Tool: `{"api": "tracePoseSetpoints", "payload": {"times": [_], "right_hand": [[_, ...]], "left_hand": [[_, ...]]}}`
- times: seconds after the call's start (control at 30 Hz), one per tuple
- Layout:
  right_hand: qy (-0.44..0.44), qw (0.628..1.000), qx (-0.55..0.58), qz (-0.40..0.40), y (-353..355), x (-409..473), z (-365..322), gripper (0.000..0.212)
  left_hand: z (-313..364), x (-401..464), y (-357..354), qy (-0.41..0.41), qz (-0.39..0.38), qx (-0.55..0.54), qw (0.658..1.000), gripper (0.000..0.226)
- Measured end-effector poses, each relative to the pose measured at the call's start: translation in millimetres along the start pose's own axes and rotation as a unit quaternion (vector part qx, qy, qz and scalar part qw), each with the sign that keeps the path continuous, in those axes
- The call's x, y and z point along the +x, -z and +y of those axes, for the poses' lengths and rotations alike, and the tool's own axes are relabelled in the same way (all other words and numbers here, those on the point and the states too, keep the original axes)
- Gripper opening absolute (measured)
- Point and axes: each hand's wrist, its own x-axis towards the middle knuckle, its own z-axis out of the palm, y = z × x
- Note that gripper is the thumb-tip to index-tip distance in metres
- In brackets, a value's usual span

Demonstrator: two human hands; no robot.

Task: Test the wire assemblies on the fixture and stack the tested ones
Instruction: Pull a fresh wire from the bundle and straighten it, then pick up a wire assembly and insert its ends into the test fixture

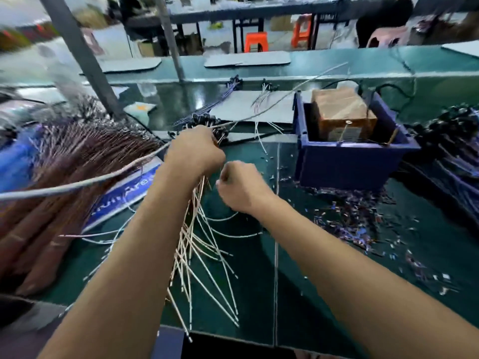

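1. I'm looking down on a dark green bench mat point(259, 294), glossy, with a pale seam line running toward me. Behind it sits a raised green ledge, and beyond that a blurred workshop with orange stools point(256, 42).
2. My left hand point(193, 149) is curled tight around a bundle of wires point(197, 250) — black ends bunched above the fist, pale thin leads fanning down toward me. The bundle's long axis runs roughly away from me, over the mat's middle.
3. My right hand point(239, 186) is fisted just beside the left; it seems to pinch a lead, but I cannot tell for sure.
4. A blue plastic bin point(350, 161) at right holds a brown taped box point(342, 112).
5. Left, a thick heap of brownish wires point(64, 172) lies spread out; right of the bin, small purple scraps point(357, 218) litter the mat.
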Motion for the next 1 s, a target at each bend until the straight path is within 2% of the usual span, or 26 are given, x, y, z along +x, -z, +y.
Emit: {"api": "tracePoseSetpoints", "payload": {"times": [0.13,0.27,0.33,0.47,0.57,0.77,0.9,1.0], "right_hand": [[-0.028,1.0,-0.005,-0.005,-11,23,2,0.024],[-0.051,0.995,0.079,-0.029,-7,27,13,0.021],[-0.046,0.993,0.103,-0.033,-6,23,15,0.021],[-0.051,0.988,0.139,-0.035,-5,20,16,0.021],[-0.05,0.983,0.173,-0.035,-4,18,18,0.018],[-0.035,0.97,0.239,-0.027,-4,11,25,0.02],[-0.036,0.948,0.316,-0.021,-1,3,30,0.021],[-0.043,0.927,0.371,-0.012,1,-3,35,0.022]], "left_hand": [[9,30,-8,0.036,0.06,0.028,0.997,0.018],[7,54,-14,0.021,0.096,0.095,0.991,0.023],[5,63,-13,0.027,0.082,0.09,0.992,0.013],[6,69,-9,0.021,0.049,0.071,0.996,0.02],[11,66,-5,0.008,0.005,0.076,0.997,0.015],[29,55,7,-0.018,-0.075,0.13,0.989,0.02],[36,46,11,-0.038,-0.034,0.153,0.987,0.013],[45,39,16,-0.045,0.005,0.168,0.985,0.017]]}}
